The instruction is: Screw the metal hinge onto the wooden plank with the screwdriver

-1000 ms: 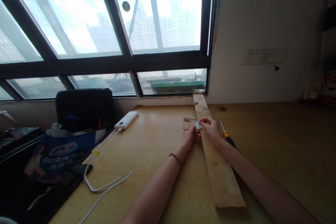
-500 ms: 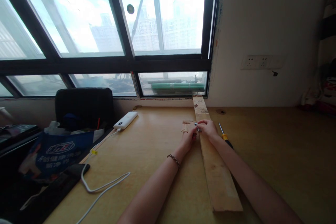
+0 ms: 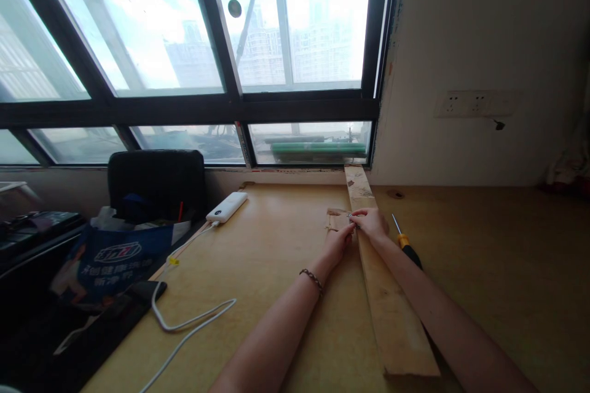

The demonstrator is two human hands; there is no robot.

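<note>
My left hand (image 3: 340, 244), with a braided bracelet on its wrist, is closed in a pinch at the left edge of a long wooden plank (image 3: 397, 319). My right hand (image 3: 373, 225) lies over the plank, thumb and fingers pinched together. Both sets of fingertips meet around a small shiny metal fitting (image 3: 351, 216); its exact shape is too small to tell. Just beyond my left fingers lies a short wooden piece (image 3: 338, 212), partly hidden by the hand. To the right of my right forearm rests a screwdriver (image 3: 404, 242) with a yellow and black handle.
A white power bank (image 3: 228, 206) with a white cable (image 3: 198, 322) lies on the left of the wooden table (image 3: 286, 270). Beyond the table's left edge stand a black chair (image 3: 157, 181) and a blue bag (image 3: 115, 258). The window and wall bound the back.
The whole view has shifted slightly, so everything appears a little further right. My fingers have drawn closer together around the metal fitting, covering more of it.
</note>
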